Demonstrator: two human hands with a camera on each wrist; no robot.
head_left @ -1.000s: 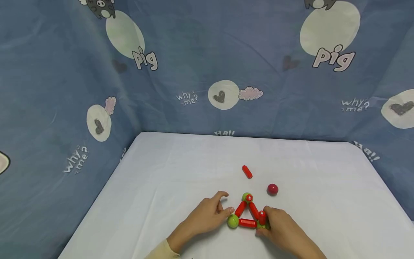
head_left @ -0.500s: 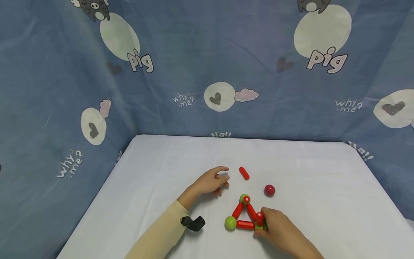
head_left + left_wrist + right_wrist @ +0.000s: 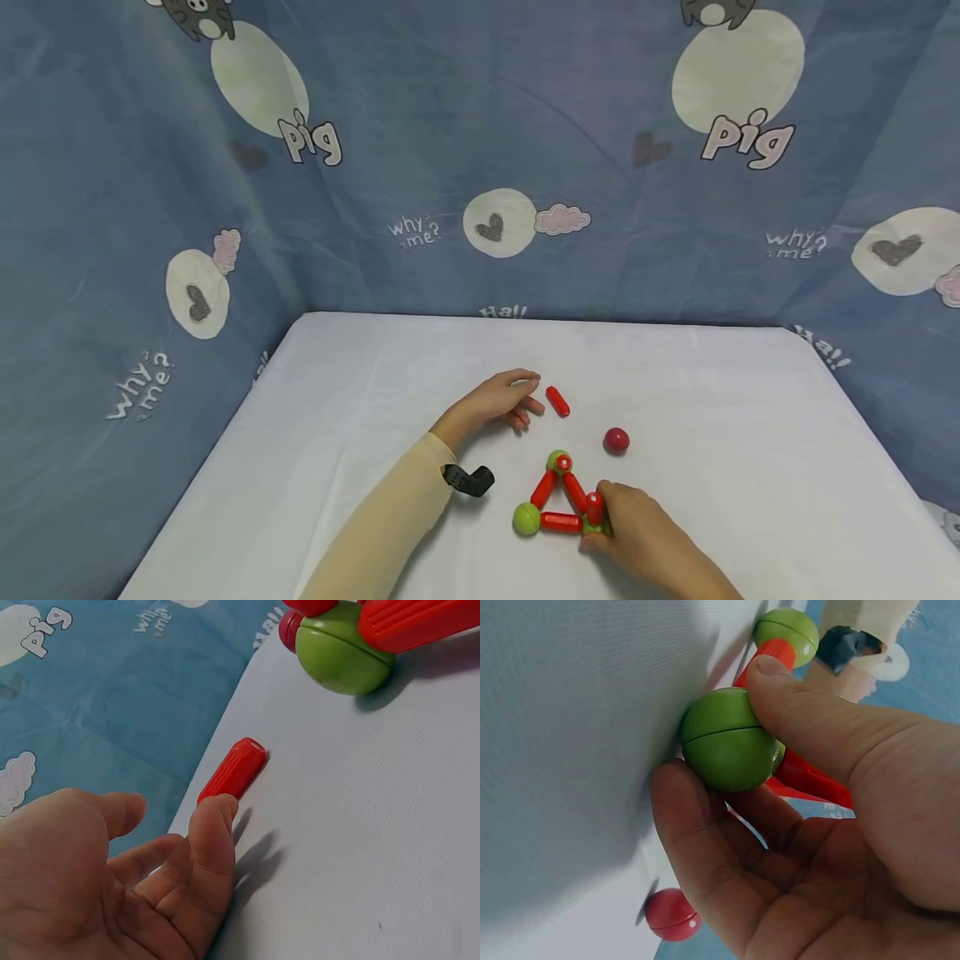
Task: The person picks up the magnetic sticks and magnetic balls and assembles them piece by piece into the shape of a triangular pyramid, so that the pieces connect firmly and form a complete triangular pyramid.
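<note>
Your left hand, fingers loosely spread, sits just left of the short, ribbed red plastic rod at lower centre: light, stiff, apt to roll, so pinch mid-shaft; right fingers pinch the triangle's green ball.
</note>
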